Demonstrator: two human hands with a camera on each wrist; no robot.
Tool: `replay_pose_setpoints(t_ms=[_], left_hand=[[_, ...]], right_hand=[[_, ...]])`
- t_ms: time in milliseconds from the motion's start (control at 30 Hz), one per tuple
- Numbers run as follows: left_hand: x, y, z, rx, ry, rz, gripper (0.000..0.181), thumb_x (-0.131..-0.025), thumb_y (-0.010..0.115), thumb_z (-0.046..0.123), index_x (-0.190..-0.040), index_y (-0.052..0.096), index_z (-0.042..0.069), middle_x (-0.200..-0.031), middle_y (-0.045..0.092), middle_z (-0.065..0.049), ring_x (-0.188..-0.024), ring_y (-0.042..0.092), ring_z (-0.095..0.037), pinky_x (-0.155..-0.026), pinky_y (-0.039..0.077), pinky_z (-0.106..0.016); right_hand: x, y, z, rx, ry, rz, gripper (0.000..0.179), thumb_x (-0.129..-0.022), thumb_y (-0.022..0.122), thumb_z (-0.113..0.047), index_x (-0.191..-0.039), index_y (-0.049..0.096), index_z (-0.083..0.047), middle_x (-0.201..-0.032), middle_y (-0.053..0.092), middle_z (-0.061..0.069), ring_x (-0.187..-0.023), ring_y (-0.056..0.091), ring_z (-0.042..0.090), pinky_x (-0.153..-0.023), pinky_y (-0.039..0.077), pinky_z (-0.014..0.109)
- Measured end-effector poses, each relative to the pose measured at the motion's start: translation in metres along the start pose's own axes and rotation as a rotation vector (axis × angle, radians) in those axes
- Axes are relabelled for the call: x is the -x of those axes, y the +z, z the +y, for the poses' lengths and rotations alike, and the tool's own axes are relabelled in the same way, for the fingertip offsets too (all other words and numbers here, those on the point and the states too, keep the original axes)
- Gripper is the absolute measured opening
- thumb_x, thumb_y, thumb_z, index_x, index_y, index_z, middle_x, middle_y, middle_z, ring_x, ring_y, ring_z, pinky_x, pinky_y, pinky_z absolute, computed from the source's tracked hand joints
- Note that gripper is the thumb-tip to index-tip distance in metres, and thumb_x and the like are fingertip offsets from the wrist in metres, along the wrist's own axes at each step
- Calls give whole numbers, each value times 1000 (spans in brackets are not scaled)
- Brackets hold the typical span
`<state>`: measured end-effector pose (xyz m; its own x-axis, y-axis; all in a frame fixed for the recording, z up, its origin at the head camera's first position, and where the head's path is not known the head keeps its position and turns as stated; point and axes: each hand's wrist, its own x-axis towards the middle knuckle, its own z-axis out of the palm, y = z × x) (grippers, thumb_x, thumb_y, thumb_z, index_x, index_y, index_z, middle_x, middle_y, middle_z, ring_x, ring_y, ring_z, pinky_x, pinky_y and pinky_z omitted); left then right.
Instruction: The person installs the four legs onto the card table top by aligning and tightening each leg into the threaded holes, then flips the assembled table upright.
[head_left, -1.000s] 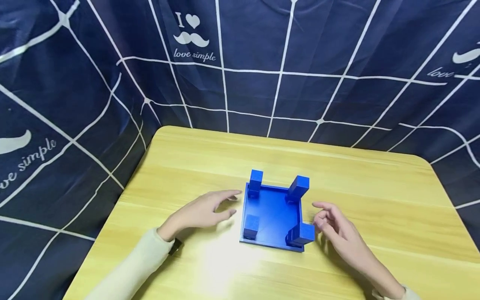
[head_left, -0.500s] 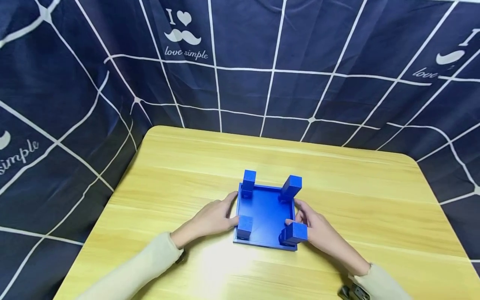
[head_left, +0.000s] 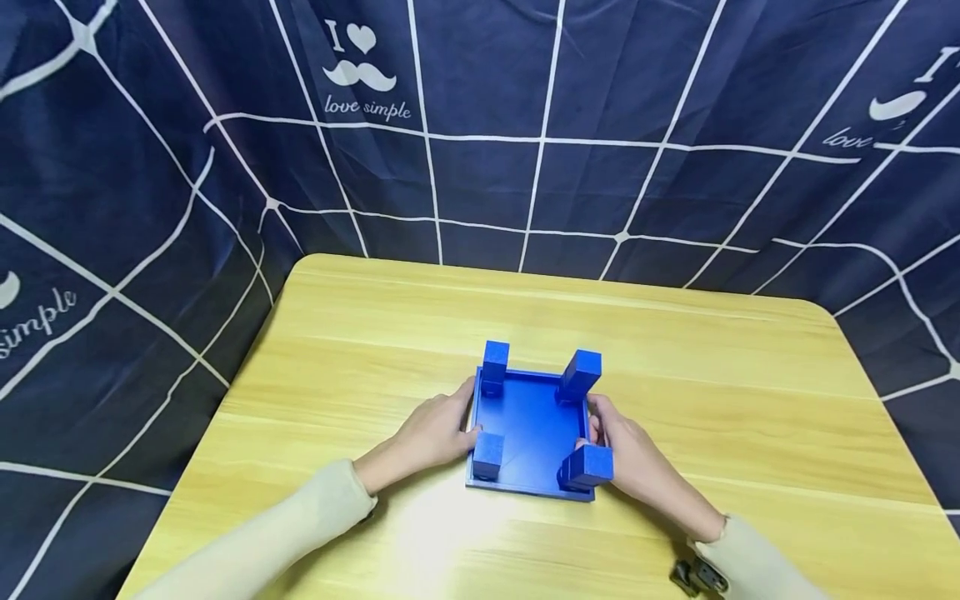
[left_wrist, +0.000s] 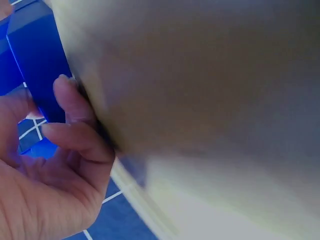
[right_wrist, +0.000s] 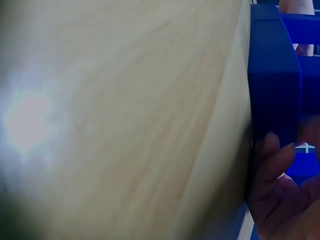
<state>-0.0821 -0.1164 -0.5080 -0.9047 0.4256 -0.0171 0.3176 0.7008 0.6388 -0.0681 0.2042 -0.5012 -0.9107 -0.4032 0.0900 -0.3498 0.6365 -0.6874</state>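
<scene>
A blue square piece with a low rim and a post standing up at each corner (head_left: 532,425), like a small upturned table, lies on the wooden tabletop. My left hand (head_left: 431,433) grips its left edge, thumb over the rim beside the near-left post. On the opposite side my right hand (head_left: 637,458) holds the right edge between the two right posts, partly hidden behind the near one. The left wrist view shows curled fingers (left_wrist: 75,137) against the blue side. Similarly, the right wrist view has fingertips (right_wrist: 272,145) at the blue edge.
The light wooden table (head_left: 360,333) has rounded far corners. A dark blue curtain (head_left: 495,183) with white lines and printed lettering hangs behind it and along the left side. Dark wrist gear (head_left: 697,575) sits at the right sleeve.
Both hands have moved inward from either side and taken hold of the blue piece's left and right edges. The piece stays about where it was; the head view has shifted slightly.
</scene>
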Motion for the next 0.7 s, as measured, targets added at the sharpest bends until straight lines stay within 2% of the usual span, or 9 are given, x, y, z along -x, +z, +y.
replay_pose_setpoints(t_ms=[100,233,300,500,600,700], left_hand=[[2,-7,11,-37,-16,-18,80,-96,78,17,-161,40,-12,-67,58,-1,-53,51,-14,-47,44,-36],[4,-10,14,-70,-30,-24,82,-96,78,20,-161,41,-12,-66,56,1,-52,46,-10,-47,40,-31],[5,-12,15,-62,-13,-15,82,-95,77,19,-162,40,-12,-66,54,3,-51,44,-8,-45,38,-29],[5,-19,18,41,92,35,88,-94,72,12,-168,28,-8,-63,52,8,-46,44,-4,-40,37,-26],[5,-21,19,124,92,41,92,-94,69,10,-171,22,-4,-63,52,9,-47,43,-3,-41,38,-25],[7,-23,21,183,84,69,94,-92,68,9,-173,20,-1,-69,54,10,-53,46,-3,-46,40,-26]], right_hand=[[1,-2,-2,39,1,-23,36,-95,74,-16,-123,53,-8,-84,51,-9,-72,51,7,-64,43,28],[1,-6,-5,83,15,-78,41,-99,72,-21,-130,51,-4,-83,50,-7,-74,53,10,-63,45,29],[0,-8,-7,84,21,-93,43,-99,71,-21,-132,50,-3,-82,50,-7,-75,54,11,-63,45,29],[-1,-16,-14,48,47,-100,34,-98,71,-21,-120,48,-8,-77,51,-7,-67,53,10,-57,43,28],[-2,-21,-19,23,69,-102,33,-100,70,-22,-120,46,-10,-77,52,-5,-67,53,11,-58,43,29],[-3,-26,-23,-20,78,-74,36,-100,69,-17,-127,46,-9,-80,53,-2,-68,54,14,-58,43,29]])
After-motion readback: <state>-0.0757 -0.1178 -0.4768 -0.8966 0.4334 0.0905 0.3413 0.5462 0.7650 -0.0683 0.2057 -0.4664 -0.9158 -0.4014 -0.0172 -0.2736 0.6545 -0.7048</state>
